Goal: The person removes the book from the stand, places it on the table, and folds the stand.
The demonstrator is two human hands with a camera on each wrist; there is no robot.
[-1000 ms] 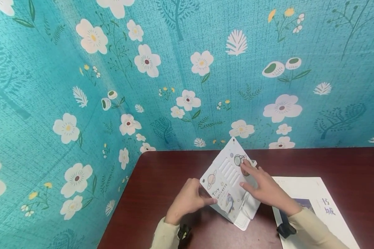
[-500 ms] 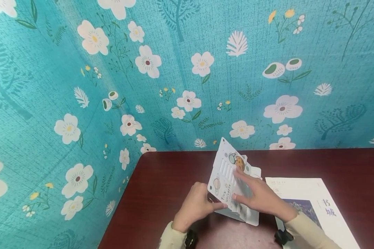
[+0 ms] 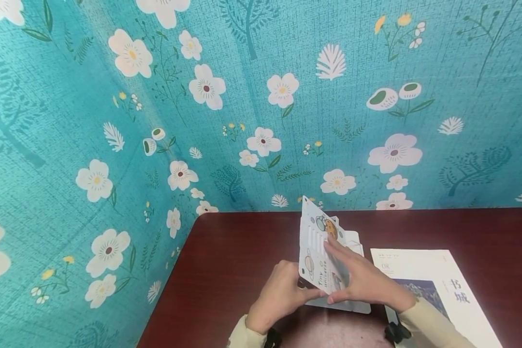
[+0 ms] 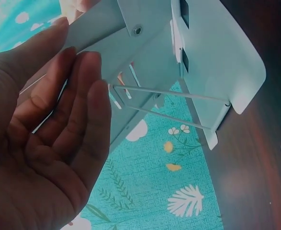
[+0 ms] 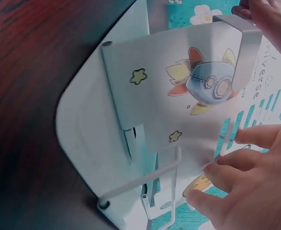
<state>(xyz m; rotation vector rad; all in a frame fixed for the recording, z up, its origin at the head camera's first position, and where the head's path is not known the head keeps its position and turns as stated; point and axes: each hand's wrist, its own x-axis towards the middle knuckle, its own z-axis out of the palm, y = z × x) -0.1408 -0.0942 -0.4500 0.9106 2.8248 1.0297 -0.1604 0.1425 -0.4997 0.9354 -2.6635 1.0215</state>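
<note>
A white metal book stand point(image 3: 316, 251) printed "Tiny universe" stands on the table, its panel tilted up from the base plate point(image 3: 356, 306). My left hand point(image 3: 281, 292) pinches the panel's lower left edge, thumb in front and fingers behind. My right hand point(image 3: 369, 281) touches the panel's front with spread, fairly straight fingers, thumb low at the bottom edge. In the right wrist view, its fingertips point(image 5: 197, 199) lie beside the slots, and a bent metal lip point(image 5: 245, 52) shows near a rocket drawing. A wire support point(image 4: 164, 91) joins panel and base in the left wrist view.
A white book point(image 3: 456, 270) with a dark picture on its cover lies on the dark red table point(image 3: 226, 241), right of the stand and partly under the right forearm. Behind the table hangs a teal flowered cloth point(image 3: 243, 96).
The panel has turned to a steeper, more sideways angle, and more of the base shows. The left hand has moved right with the edge; the right hand has shifted slightly left along the panel.
</note>
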